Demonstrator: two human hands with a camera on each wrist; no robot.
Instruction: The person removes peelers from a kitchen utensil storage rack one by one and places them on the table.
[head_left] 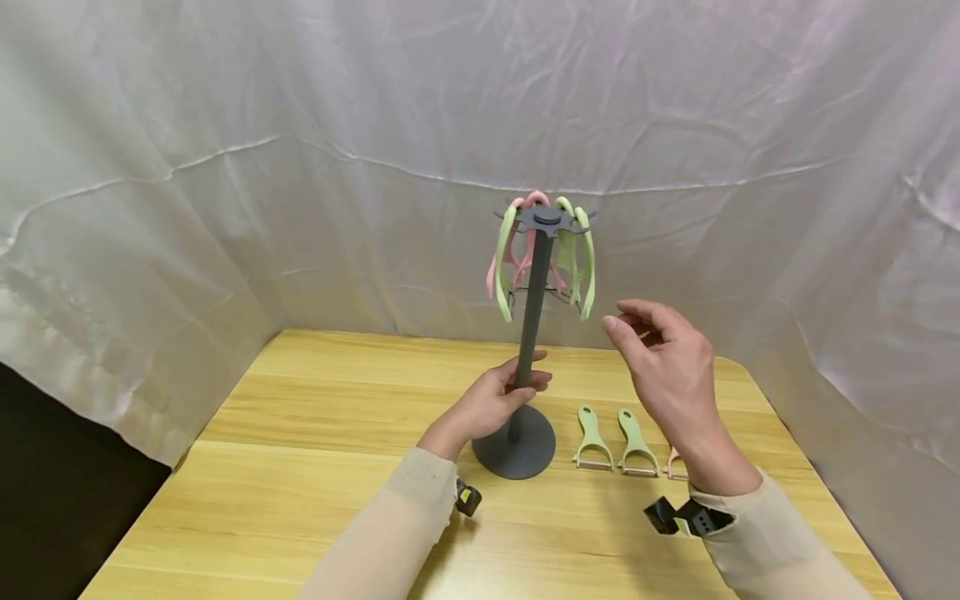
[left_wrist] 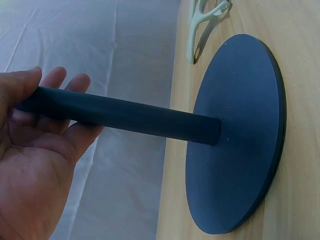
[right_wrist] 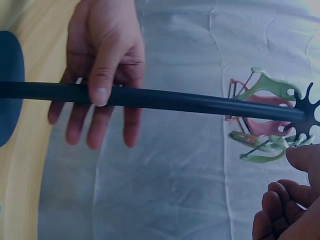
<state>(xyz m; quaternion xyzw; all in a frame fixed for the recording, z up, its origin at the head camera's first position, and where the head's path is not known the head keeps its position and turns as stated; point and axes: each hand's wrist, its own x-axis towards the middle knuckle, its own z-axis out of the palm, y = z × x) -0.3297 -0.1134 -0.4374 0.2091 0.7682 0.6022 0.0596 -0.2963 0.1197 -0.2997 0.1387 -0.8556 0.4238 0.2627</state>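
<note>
My left hand [head_left: 491, 400] grips the dark pole of a stand [head_left: 533, 308] low down, the thumb on one side and the fingers behind. In the right wrist view the thumb of that hand lies across the pole. From the hooks at the top hang several Y-shaped peelers, among them a pink peeler [right_wrist: 262, 110] and a green peeler [head_left: 587, 262]. My right hand [head_left: 672, 367] is raised to the right of the hanging peelers, apart from them, its fingers loosely bent and holding nothing.
On the wooden table [head_left: 315, 417], right of the stand's round base [head_left: 532, 457], lie a green peeler [head_left: 590, 431], another green peeler [head_left: 632, 433] and a pink peeler [head_left: 676, 467] partly hidden by my right wrist. A pale curtain [head_left: 420, 250] hangs behind and at the sides.
</note>
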